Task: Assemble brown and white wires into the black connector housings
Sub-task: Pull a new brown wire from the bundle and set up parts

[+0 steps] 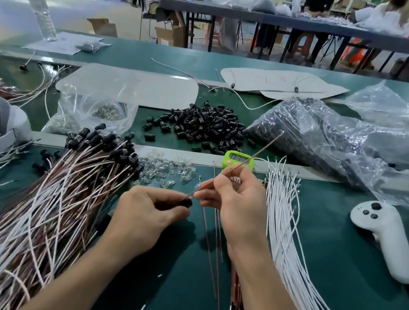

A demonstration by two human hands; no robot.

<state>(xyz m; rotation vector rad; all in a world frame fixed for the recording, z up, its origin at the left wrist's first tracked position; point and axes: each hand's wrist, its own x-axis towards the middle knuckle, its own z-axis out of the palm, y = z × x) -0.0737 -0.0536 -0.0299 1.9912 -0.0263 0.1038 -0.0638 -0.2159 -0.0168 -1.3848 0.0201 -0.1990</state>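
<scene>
My left hand (146, 212) grips a small black connector housing (187, 202) between thumb and fingers. My right hand (234, 200) pinches a brown wire (255, 153) whose near end meets the housing; its far end points up and away to the right. A pile of loose black housings (202, 126) lies further back on the green table. Loose white wires (289, 231) fan out at the right. Several brown wires (211, 254) lie under my right wrist. A heap of brown and white wires with black housings on their ends (44, 198) covers the left.
A white handheld controller (383, 233) lies at the right. A green timer (239, 160) sits behind my right hand, near small clear parts (162, 170). Plastic bags (330, 140) crowd the back right, another bag (98, 107) back left. People work at a far table.
</scene>
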